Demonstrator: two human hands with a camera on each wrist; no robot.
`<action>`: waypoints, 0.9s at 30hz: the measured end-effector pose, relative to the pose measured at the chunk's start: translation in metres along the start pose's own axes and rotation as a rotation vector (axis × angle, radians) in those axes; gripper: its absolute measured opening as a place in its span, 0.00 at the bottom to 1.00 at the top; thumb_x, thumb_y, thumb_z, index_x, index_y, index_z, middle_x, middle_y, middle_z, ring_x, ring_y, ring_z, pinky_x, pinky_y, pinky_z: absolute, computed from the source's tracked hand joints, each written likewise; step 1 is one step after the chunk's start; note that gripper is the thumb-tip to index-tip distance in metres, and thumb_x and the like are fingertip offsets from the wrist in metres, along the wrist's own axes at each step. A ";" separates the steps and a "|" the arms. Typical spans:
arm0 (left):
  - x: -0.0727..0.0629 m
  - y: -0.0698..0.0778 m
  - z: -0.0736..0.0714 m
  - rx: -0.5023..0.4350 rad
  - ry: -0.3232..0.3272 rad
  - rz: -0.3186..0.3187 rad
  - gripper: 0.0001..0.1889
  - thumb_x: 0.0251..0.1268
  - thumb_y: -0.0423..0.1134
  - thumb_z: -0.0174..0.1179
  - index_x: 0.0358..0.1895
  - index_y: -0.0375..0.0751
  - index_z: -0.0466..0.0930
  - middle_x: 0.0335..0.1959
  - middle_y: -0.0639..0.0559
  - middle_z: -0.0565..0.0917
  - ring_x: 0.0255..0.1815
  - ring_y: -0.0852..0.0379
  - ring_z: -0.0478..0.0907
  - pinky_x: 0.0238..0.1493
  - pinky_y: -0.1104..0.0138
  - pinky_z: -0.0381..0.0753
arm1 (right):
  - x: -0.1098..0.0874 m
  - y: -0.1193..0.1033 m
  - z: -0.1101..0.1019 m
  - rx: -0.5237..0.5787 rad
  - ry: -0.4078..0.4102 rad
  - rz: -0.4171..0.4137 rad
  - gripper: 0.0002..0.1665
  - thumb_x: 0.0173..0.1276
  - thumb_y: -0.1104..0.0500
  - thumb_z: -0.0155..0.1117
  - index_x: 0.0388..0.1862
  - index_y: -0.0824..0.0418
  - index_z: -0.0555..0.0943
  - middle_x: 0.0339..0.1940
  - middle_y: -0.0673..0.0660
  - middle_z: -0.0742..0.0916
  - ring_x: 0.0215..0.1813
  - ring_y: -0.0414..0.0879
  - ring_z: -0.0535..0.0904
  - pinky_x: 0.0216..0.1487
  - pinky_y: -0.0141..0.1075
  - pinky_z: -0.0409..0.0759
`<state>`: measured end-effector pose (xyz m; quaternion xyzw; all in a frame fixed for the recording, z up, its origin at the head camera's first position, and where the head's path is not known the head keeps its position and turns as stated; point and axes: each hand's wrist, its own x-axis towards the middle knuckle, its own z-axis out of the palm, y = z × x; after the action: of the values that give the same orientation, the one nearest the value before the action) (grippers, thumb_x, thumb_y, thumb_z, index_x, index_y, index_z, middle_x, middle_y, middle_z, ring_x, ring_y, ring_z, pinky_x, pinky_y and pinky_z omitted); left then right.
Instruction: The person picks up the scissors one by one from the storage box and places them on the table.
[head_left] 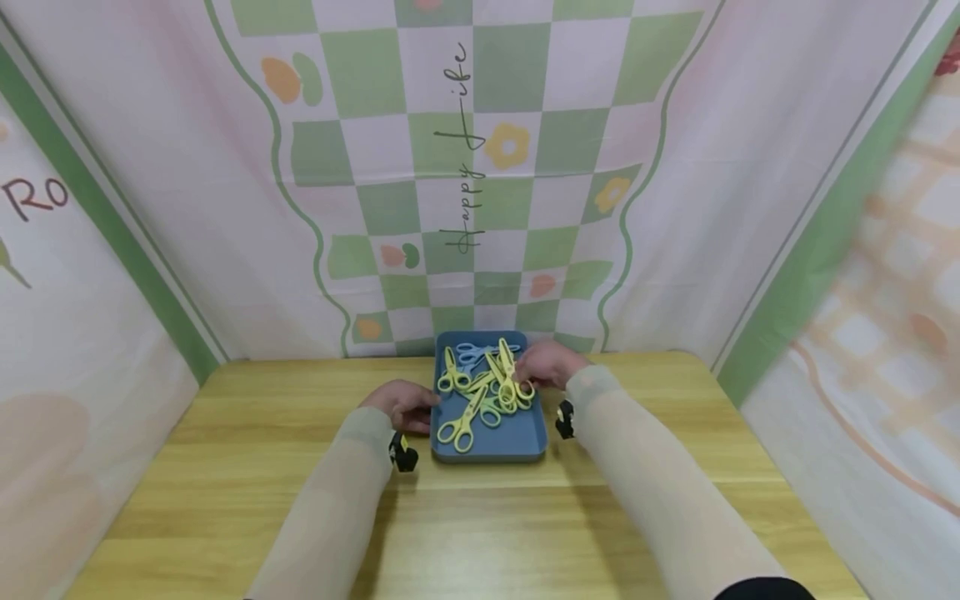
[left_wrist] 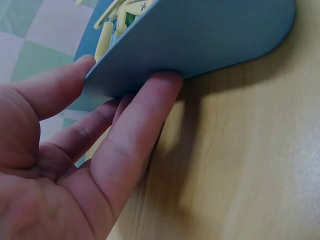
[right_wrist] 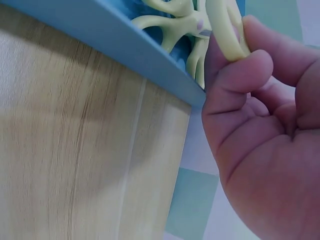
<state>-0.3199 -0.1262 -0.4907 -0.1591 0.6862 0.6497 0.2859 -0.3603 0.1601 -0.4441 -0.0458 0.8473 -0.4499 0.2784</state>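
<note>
A blue rectangular tray (head_left: 510,440) stands on the table with several scissors in it. My right hand (head_left: 551,365) is over the tray's far right side. Its thumb and fingers pinch the handle of yellow scissors (right_wrist: 223,32), whose blades point away from me in the head view. My left hand (head_left: 405,404) is at the tray's left side. In the left wrist view its thumb touches the rim, and its nearly straight fingers rest against the outer wall, low down. Other yellow scissors (head_left: 461,427), light-blue scissors (head_left: 472,353) and a green-handled pair (head_left: 491,415) lie jumbled inside.
The wooden table (head_left: 480,533) extends to both sides and in front of the tray. Right behind its back edge hangs a green-and-white checked curtain (head_left: 510,67). A small black camera (head_left: 403,454) is worn on the left wrist, another (head_left: 565,418) on the right.
</note>
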 end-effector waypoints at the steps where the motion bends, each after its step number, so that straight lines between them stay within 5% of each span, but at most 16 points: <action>1: -0.001 0.000 0.000 0.002 0.000 -0.002 0.13 0.66 0.30 0.64 0.51 0.25 0.79 0.41 0.34 0.84 0.39 0.44 0.85 0.42 0.55 0.87 | -0.001 0.001 -0.001 0.017 -0.003 0.009 0.02 0.66 0.69 0.65 0.36 0.70 0.82 0.25 0.59 0.84 0.23 0.42 0.75 0.25 0.29 0.75; 12: 0.000 0.000 0.001 0.013 0.001 0.001 0.14 0.65 0.29 0.64 0.51 0.25 0.79 0.41 0.34 0.84 0.38 0.45 0.85 0.41 0.56 0.87 | -0.007 0.017 -0.009 0.129 0.014 0.010 0.09 0.65 0.69 0.67 0.44 0.70 0.80 0.29 0.59 0.85 0.28 0.44 0.79 0.33 0.33 0.80; 27: 0.004 -0.001 -0.001 -0.005 -0.007 -0.004 0.13 0.65 0.30 0.64 0.50 0.26 0.78 0.41 0.34 0.84 0.38 0.45 0.84 0.42 0.55 0.87 | -0.022 0.037 -0.021 0.205 -0.013 0.000 0.11 0.67 0.68 0.65 0.46 0.71 0.77 0.32 0.62 0.85 0.33 0.48 0.80 0.32 0.32 0.76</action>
<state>-0.3226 -0.1265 -0.4942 -0.1591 0.6833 0.6513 0.2890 -0.3463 0.2045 -0.4551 -0.0200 0.7950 -0.5340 0.2871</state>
